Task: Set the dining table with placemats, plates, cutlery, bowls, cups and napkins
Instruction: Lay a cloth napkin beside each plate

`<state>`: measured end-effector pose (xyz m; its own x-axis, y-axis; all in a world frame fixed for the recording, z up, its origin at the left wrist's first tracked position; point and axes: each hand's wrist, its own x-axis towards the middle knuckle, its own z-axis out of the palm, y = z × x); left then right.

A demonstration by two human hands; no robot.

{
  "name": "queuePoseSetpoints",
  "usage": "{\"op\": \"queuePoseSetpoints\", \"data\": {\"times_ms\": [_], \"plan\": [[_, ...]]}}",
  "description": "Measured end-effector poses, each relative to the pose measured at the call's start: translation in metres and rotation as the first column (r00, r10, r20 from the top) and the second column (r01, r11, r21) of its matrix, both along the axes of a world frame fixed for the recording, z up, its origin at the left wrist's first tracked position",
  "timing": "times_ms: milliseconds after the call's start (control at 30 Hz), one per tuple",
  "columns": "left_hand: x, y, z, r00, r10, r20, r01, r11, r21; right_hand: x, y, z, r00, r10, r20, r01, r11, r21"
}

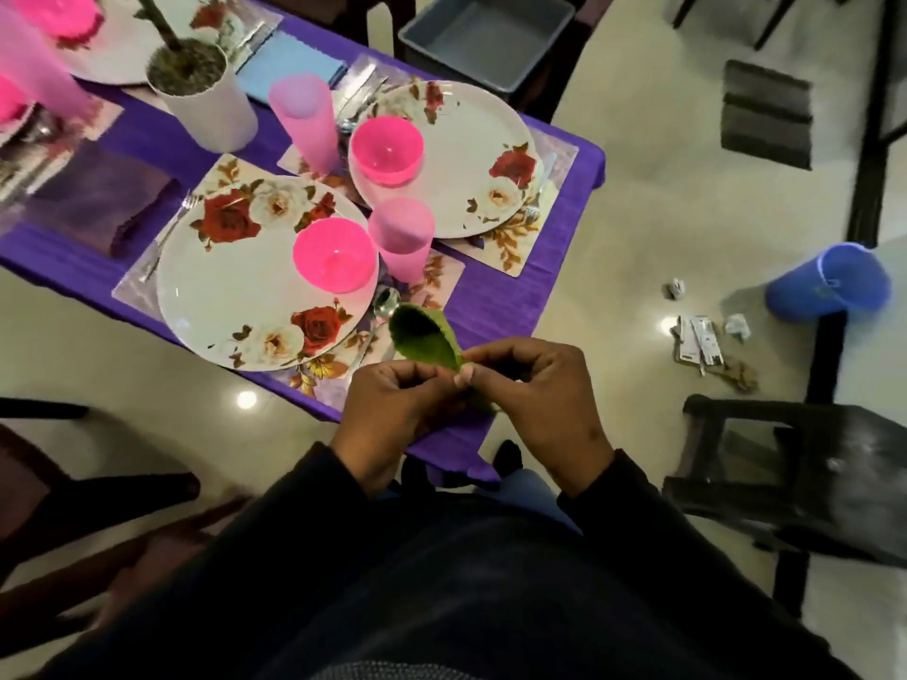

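Observation:
My left hand (402, 400) and my right hand (535, 390) both pinch a green napkin (424, 336), rolled into a cone, over the near corner of the purple-clothed table (495, 292). Just beyond it lies a spoon (386, 302) beside the near floral plate (255, 282), which carries a pink bowl (333, 260) and sits on a floral placemat (324, 370). A pink cup (402, 238) stands to the plate's right. The far plate (471, 164) holds another pink bowl (387, 147), with a second pink cup (304, 120) at its left. A purple napkin (113, 203) and a blue napkin (289, 61) lie further left.
A white plant pot (211, 105) stands mid-table. A grey tub (486, 36) sits past the table's far end. On the floor to the right are a blue bucket (829, 282) and paper scraps (706, 346). Dark chairs (805, 473) stand at right and lower left.

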<state>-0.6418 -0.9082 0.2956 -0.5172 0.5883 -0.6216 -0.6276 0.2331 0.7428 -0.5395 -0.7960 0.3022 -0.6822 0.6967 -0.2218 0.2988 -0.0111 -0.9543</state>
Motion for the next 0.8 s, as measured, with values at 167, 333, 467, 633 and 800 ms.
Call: {"op": "queuePoseSetpoints", "data": {"times_ms": [167,333,467,633,800], "plan": [[0.001,0.004,0.000,0.998,0.012,0.061,-0.013,1.000,0.004,0.009,-0.004,-0.005,0.990,-0.137,0.027,0.134,0.987,0.091],[0.006,0.005,0.007,0.999,0.006,0.046,-0.007,1.000,0.026,0.011,-0.013,-0.007,0.989,-0.149,0.017,0.145,0.979,0.143],[0.009,0.003,0.006,0.999,0.012,0.035,-0.014,0.999,0.044,0.012,-0.014,-0.009,0.980,-0.201,-0.004,0.200,0.970,0.139],[0.012,0.001,0.004,0.995,0.040,0.088,-0.045,0.998,0.053,0.011,-0.017,-0.011,0.984,-0.172,0.038,0.165,0.975,0.146],[0.011,0.001,0.004,0.985,0.084,0.149,-0.093,0.994,0.057,0.011,-0.018,-0.008,0.995,-0.083,0.055,0.069,0.973,0.219]]}}
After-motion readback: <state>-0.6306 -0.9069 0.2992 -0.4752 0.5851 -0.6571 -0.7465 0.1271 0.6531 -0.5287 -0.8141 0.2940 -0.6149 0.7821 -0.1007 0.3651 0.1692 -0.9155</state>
